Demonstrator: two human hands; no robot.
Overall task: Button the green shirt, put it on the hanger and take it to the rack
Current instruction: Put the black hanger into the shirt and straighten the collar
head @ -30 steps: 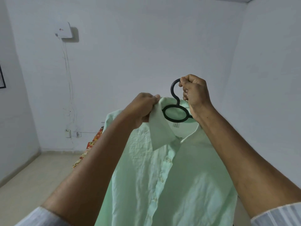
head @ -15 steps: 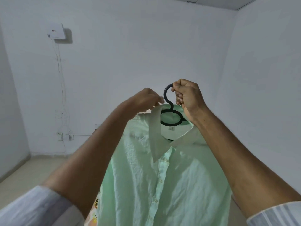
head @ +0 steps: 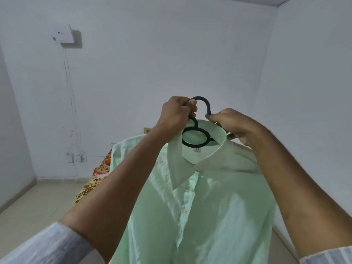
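Note:
The pale green shirt (head: 209,216) hangs in front of me on a black hanger (head: 209,107), with its front placket closed down the visible buttons. The hanger's ring shows inside the open collar and its hook curves up above my hands. My left hand (head: 176,116) is closed around the stem of the hook. My right hand (head: 233,124) pinches the back of the collar over the hanger's right arm, just under the hook's tip. The hanger's shoulders are hidden under the cloth. No rack is in view.
A bed with a red and yellow patterned cover (head: 99,174) lies behind the shirt on the left. On the white wall hang a white box (head: 63,36), a cable below it and sockets (head: 76,158) near the tiled floor (head: 34,202).
My hands swapped: the left one left the collar and took the hook, and the right one let go of the hook and moved to the collar. The hook now faces right.

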